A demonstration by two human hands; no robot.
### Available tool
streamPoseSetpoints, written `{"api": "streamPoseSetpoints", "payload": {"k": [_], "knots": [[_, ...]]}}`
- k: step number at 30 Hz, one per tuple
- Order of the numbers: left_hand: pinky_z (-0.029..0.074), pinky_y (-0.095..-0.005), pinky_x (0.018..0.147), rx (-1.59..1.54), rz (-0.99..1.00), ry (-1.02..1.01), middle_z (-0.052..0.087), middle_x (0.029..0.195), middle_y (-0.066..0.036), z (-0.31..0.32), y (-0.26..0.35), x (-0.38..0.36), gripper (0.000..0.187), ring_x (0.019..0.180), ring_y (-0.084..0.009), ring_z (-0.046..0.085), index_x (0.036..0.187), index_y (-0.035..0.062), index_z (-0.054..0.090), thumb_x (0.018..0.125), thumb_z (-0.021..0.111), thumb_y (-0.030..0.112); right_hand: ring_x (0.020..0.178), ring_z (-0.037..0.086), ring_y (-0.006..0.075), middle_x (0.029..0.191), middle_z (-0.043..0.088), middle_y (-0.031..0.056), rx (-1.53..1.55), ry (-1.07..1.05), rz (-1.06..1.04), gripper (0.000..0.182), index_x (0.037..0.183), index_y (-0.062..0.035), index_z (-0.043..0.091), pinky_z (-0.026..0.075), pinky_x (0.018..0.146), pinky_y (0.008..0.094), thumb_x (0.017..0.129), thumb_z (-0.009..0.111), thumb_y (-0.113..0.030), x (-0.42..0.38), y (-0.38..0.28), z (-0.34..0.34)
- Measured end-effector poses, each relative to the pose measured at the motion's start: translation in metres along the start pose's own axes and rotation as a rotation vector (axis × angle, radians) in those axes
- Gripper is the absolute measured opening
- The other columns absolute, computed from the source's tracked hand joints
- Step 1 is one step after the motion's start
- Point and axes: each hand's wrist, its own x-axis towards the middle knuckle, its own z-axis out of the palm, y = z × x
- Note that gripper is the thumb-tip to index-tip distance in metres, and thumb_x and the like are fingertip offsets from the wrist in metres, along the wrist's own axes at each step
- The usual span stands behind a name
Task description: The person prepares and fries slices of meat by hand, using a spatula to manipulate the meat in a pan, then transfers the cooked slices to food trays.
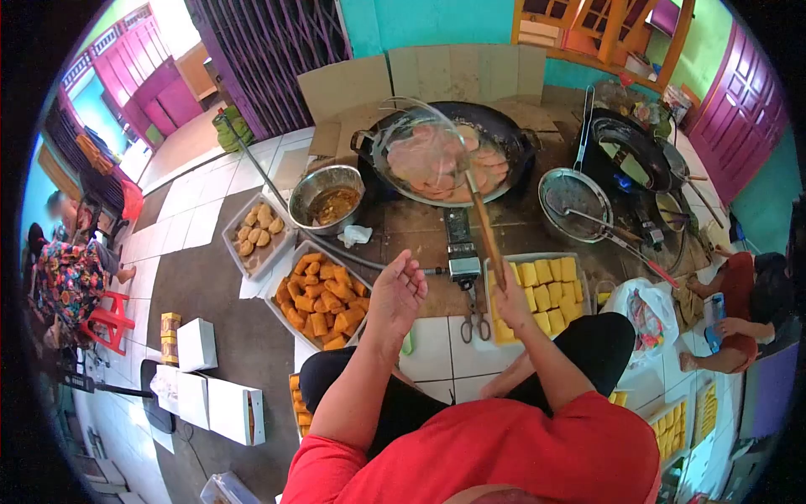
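Observation:
My right hand (pixel 512 304) is closed round the wooden handle of a wire skimmer (pixel 482 220). The skimmer's wide mesh head is over a large black wok (pixel 531 172), overlapping its left side. Pale pink-orange pieces (pixel 487 168) lie in the wok, partly seen through the mesh. My left hand (pixel 400 286) is held up with fingers loosely bent and apart, nothing in it, in front of the burner valve (pixel 463 267). Beside that hand stands a tray of orange-brown fried rolls (pixel 323 298). Yellow blocks fill a tray (pixel 550 294) near my right hand.
At left are a steel bowl of brown liquid (pixel 329 202) and a tub of round fried pieces (pixel 256 231). A second wok (pixel 638 139), a strainer (pixel 575 202) and scissors (pixel 475 326) are at right and centre. Other people sit at both sides, one showing a hand (pixel 737 328).

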Motion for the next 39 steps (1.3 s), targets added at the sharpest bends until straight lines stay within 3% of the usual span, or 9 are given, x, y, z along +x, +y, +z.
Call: {"api": "streamPoseSetpoints", "payload": {"k": [6,9,13,20,23,29,35,38,39], "knots": [[0.049,-0.0270,0.074,-0.011,0.032,0.004,0.058,0.092,0.001,-0.003,0.008,-0.007,0.022,0.082,-0.0132,0.057,0.110,0.0118,0.058,0.089,0.060,0.019,0.117,0.050,0.0428,0.130,0.049,0.0276,-0.072,0.000,0.129,0.063,0.146,-0.0064,0.024,0.044,0.093,0.0429,0.088,0.050,-0.004,-0.011,-0.016,-0.048],[0.049,-0.0269,0.074,-0.016,0.041,-0.008,0.058,0.092,0.001,-0.004,0.009,-0.006,0.024,0.082,-0.0131,0.057,0.111,0.0117,0.057,0.089,0.060,0.020,0.116,0.050,0.0434,0.129,0.050,0.0272,-0.100,0.101,-0.135,0.062,0.146,-0.0073,0.024,0.044,0.092,0.0421,0.089,0.049,-0.004,-0.011,-0.020,-0.045],[0.049,-0.0269,0.073,-0.017,0.030,-0.002,0.058,0.091,0.002,0.000,0.006,-0.005,0.024,0.082,-0.0128,0.057,0.112,0.0121,0.057,0.089,0.060,0.019,0.116,0.050,0.0437,0.130,0.049,0.0266,-0.080,0.108,-0.177,0.062,0.146,-0.0080,0.023,0.045,0.092,0.0434,0.089,0.048,-0.004,-0.007,-0.022,-0.029],[0.048,-0.0244,0.073,0.009,0.025,-0.005,0.059,0.089,0.003,-0.006,0.006,-0.003,0.024,0.081,-0.0117,0.058,0.111,0.0132,0.059,0.089,0.062,0.022,0.107,0.054,0.0464,0.121,0.054,0.0281,-0.146,0.148,-0.031,0.066,0.147,-0.0140,0.022,0.045,0.087,0.0480,0.088,0.048,-0.004,0.031,0.009,-0.005],[0.048,-0.0248,0.073,0.002,0.042,-0.017,0.059,0.089,0.002,-0.006,0.009,-0.003,0.023,0.082,-0.0117,0.058,0.110,0.0129,0.059,0.089,0.062,0.022,0.105,0.055,0.0470,0.117,0.055,0.0296,-0.139,0.198,-0.133,0.064,0.146,-0.0153,0.024,0.046,0.086,0.0486,0.088,0.049,-0.006,0.068,0.030,0.009],[0.050,-0.0261,0.074,-0.012,0.031,0.011,0.059,0.090,0.002,-0.003,0.009,-0.003,0.022,0.081,-0.0128,0.058,0.110,0.0124,0.059,0.089,0.061,0.019,0.101,0.056,0.0478,0.119,0.055,0.0280,-0.139,0.085,0.125,0.061,0.144,-0.0066,0.023,0.045,0.083,0.0508,0.089,0.049,-0.010,0.103,-0.011,0.032],[0.050,-0.0259,0.073,0.008,0.049,0.030,0.059,0.089,0.002,-0.004,0.014,-0.001,0.020,0.079,-0.0126,0.059,0.108,0.0127,0.060,0.089,0.062,0.020,0.080,0.061,0.0320,0.097,0.062,0.0209,0.197,0.103,0.220,0.060,0.144,-0.0123,0.027,0.049,0.068,0.0426,0.089,0.051,-0.010,0.091,0.005,0.038],[0.050,-0.0261,0.072,0.006,0.045,0.015,0.060,0.089,0.003,-0.002,0.013,-0.003,0.019,0.079,-0.0124,0.058,0.107,0.0132,0.060,0.089,0.062,0.020,0.048,0.044,0.0098,0.080,0.052,0.0043,0.348,0.134,0.140,0.062,0.146,-0.0169,0.026,0.037,0.041,0.0270,0.089,0.050,-0.007,0.064,-0.005,0.027],[0.050,-0.0261,0.072,0.007,0.040,0.005,0.060,0.089,0.003,-0.002,0.012,-0.003,0.018,0.079,-0.0124,0.058,0.106,0.0134,0.060,0.089,0.062,0.020,0.049,0.043,0.0096,0.080,0.051,0.0037,0.346,0.104,0.171,0.062,0.146,-0.0170,0.026,0.037,0.041,0.0267,0.089,0.050,-0.007,0.052,-0.019,0.019]]}}
